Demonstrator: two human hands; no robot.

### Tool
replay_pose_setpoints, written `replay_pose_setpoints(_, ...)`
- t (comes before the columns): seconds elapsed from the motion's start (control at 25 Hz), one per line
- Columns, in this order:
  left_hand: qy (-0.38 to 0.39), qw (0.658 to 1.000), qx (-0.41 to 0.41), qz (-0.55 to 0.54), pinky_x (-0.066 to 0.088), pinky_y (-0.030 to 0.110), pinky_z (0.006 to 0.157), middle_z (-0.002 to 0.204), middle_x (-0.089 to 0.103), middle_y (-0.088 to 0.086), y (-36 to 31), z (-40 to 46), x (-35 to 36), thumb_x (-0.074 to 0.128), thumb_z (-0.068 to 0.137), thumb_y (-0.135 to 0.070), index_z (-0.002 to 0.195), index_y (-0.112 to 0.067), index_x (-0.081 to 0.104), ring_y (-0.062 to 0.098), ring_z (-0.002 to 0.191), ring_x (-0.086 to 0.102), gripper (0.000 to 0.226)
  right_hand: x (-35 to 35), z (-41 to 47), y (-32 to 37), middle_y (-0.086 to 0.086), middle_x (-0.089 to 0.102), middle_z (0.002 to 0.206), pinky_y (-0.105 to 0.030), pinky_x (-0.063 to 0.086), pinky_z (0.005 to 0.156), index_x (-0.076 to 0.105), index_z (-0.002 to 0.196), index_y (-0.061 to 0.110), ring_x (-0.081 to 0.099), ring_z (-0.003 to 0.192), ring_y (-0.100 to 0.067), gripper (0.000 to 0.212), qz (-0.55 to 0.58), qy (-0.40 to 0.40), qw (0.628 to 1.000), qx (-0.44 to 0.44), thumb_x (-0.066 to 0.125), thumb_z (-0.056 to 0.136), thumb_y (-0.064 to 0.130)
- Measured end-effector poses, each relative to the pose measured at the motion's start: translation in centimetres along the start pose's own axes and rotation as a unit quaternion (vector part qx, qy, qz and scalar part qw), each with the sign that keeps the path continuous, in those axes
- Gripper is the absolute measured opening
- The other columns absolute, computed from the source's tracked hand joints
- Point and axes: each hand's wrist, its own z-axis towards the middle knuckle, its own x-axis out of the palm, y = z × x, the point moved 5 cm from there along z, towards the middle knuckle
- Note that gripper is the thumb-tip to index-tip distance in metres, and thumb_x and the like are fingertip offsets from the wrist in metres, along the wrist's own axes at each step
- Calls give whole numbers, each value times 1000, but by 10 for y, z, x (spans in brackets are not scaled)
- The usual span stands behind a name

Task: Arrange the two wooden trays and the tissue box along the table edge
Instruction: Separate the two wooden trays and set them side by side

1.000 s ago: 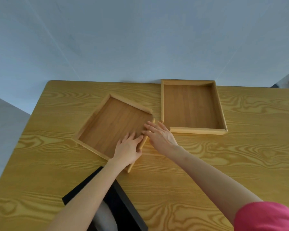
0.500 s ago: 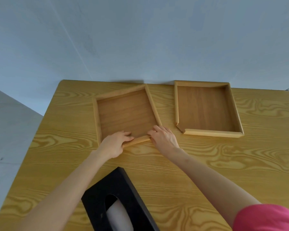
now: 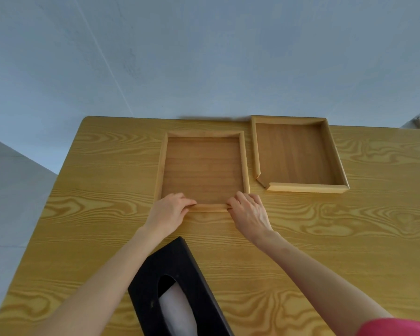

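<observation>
Two wooden trays lie on the yellow wooden table (image 3: 325, 238). The left tray (image 3: 201, 166) sits square to the table, a short way back from the far edge. My left hand (image 3: 169, 212) grips its near left corner and my right hand (image 3: 249, 213) grips its near right corner, fingers curled over the rim. The right tray (image 3: 296, 154) rests against the far edge, with a small gap between the two trays; its near left corner has a notch. A black tissue box (image 3: 180, 292) with a white tissue in its slot lies slanted near me, under my left forearm.
A pale grey floor lies beyond the table's far edge and left side. Bare tabletop extends to the left of the left tray and to the right of the right tray. My pink sleeve (image 3: 395, 327) shows at the bottom right.
The left tray has turned from a skewed angle to lie parallel with the right tray. Both hands have moved to its near corners. The view has shifted toward the table.
</observation>
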Motion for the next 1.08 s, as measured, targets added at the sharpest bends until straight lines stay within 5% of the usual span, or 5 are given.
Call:
replay_pose_setpoints(0.48,-68,998,6,-13,51,30,75,111,65,2,-8,52,-7,46,92,-17,120,-23,57,21,96,59,31,-4,42,-34,-5,67,71,-34,52,72,68,77,11,66,66,-23,22,-1,-3,1000,31,78,63,-3)
replay_pose_setpoints(0.72,-61,998,14,5,53,33,72,109,65,2,-5,62,-8,47,92,-17,121,-24,56,21,94,58,31,0,48,-41,-1,65,66,-28,52,64,66,73,14,64,59,-18,28,-7,-22,1000,20,83,56,-1)
replay_pose_setpoints(0.96,-55,998,11,-22,50,31,84,121,59,6,-11,58,-12,47,91,-13,127,-17,49,20,105,56,36,-3,45,-36,-11,60,112,-37,35,99,57,116,9,54,108,-27,29,29,13,998,46,51,88,3)
replay_pose_setpoints(1.08,-76,994,33,-71,45,29,96,131,51,8,-14,37,-22,50,90,-11,131,-13,44,21,115,52,41,-15,29,-23,-11,54,124,-38,33,102,45,130,11,49,116,-27,40,70,14,996,54,50,90,9)
